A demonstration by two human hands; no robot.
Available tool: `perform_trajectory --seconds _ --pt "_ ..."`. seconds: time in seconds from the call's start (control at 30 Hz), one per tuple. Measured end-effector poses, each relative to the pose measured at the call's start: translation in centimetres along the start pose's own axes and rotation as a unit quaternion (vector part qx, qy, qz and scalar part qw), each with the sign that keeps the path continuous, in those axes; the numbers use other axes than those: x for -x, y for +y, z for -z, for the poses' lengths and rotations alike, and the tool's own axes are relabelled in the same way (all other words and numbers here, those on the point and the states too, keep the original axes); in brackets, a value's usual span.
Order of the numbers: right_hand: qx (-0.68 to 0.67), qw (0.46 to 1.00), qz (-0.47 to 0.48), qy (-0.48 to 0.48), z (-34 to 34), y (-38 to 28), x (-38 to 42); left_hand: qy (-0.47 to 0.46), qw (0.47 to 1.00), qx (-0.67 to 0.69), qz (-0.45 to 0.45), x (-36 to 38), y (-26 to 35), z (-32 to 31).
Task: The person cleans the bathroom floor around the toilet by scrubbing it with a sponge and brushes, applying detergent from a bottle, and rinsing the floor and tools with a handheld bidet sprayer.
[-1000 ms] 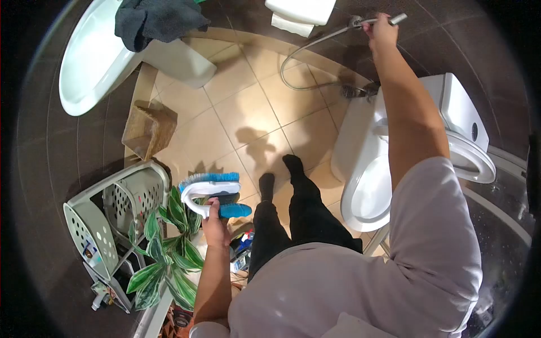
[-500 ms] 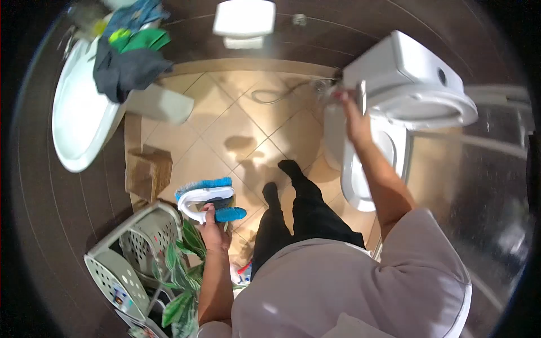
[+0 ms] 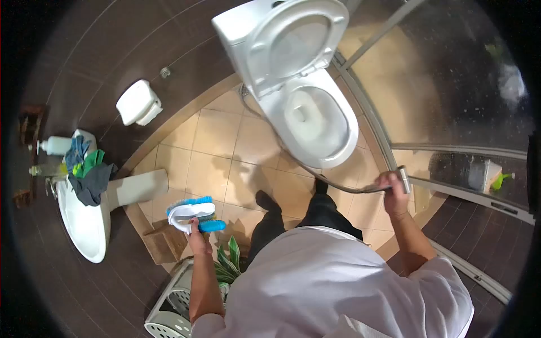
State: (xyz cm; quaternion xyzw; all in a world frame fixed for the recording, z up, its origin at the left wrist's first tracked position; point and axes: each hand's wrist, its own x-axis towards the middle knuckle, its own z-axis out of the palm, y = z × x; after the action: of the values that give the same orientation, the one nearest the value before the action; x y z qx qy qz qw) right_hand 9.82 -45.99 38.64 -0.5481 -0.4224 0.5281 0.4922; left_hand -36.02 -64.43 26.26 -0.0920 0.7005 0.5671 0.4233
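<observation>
We now face toilet (image 3: 307,110) head-on, lid up; right hand (image 3: 393,191) has pulled spray wand (image 3: 403,179) off wall, grip closed round it, hose trailing toward bowl; left hand (image 3: 195,230) grip still clasps blue scrub brush (image 3: 194,211) above floor tiles — rinsing looks next

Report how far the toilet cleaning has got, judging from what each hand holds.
Done: the white toilet stands with lid and seat raised. In hand: the left hand grips a blue-and-white scrub brush; the right hand holds a metal spray hose beside the bowl. Left: scrubbing; the brush is well clear of the bowl.
</observation>
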Motion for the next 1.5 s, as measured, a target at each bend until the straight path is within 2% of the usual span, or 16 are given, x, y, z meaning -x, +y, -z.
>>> perform_trajectory --seconds 0.1,0.13,0.2,0.3,0.4,0.43,0.47,0.77,0.87,0.9,0.97,1.1,1.17,1.23,1.3,1.5 --pt "-0.180 0.965 -0.080 0.174 7.8 2.2 -1.4 -0.006 1.000 -0.008 -0.003 0.3 -1.2 -4.2" --pt "-0.182 0.963 -0.076 0.182 10.5 2.0 -0.7 -0.015 1.000 -0.013 -0.002 1.6 -1.2 -5.4" --pt "-0.262 0.908 -0.135 0.298 15.6 4.2 -2.1 -0.005 1.000 -0.013 0.004 3.4 -1.2 -9.2" --pt "-0.287 0.872 -0.110 0.381 21.9 7.5 -6.0 -0.072 0.997 0.027 0.005 4.6 -3.3 -12.8" --pt "-0.246 0.902 -0.112 0.338 21.8 8.8 -10.6 -0.041 0.999 0.025 -0.001 5.4 -4.9 -17.2" --pt "-0.210 0.893 -0.130 0.376 19.4 7.4 -12.5 -0.024 0.999 0.031 0.009 6.0 -5.3 -18.2" --pt "-0.208 0.906 -0.160 0.331 19.1 8.4 -14.4 -0.028 0.999 0.028 0.000 6.6 -5.6 -19.7" --pt "-0.163 0.905 -0.273 0.283 14.7 14.4 -25.9 -0.034 0.994 -0.105 -0.006 6.6 -5.3 -27.5" --pt "-0.185 0.891 -0.287 0.298 15.2 18.0 -27.4 -0.118 0.960 -0.200 -0.155 3.9 -5.7 -28.6" --pt "-0.211 0.885 -0.289 0.299 15.7 19.9 -27.9 -0.114 0.961 -0.202 -0.153 3.9 -5.5 -30.1" --pt "-0.236 0.875 -0.297 0.300 16.0 22.7 -28.8 -0.184 0.872 -0.360 -0.275 4.5 -5.4 -33.3" --pt "-0.280 0.850 -0.322 0.308 16.9 26.5 -29.7 -0.297 0.824 -0.375 -0.305 3.3 -8.3 -40.9" --pt "-0.272 0.825 -0.385 0.311 17.4 29.2 -29.8 -0.329 0.793 -0.409 -0.309 2.9 -10.1 -46.7" --pt "-0.282 0.815 -0.399 0.309 18.4 32.1 -29.7 -0.336 0.786 -0.374 -0.360 2.8 -11.9 -54.0" --pt "-0.291 0.809 -0.414 0.299 19.1 34.7 -30.1 -0.329 0.663 -0.436 -0.513 -0.1 -13.5 -59.7" --pt "-0.353 0.761 -0.425 0.339 22.2 39.3 -32.0 -0.233 0.607 -0.407 -0.642 -7.7 -17.3 -72.1"
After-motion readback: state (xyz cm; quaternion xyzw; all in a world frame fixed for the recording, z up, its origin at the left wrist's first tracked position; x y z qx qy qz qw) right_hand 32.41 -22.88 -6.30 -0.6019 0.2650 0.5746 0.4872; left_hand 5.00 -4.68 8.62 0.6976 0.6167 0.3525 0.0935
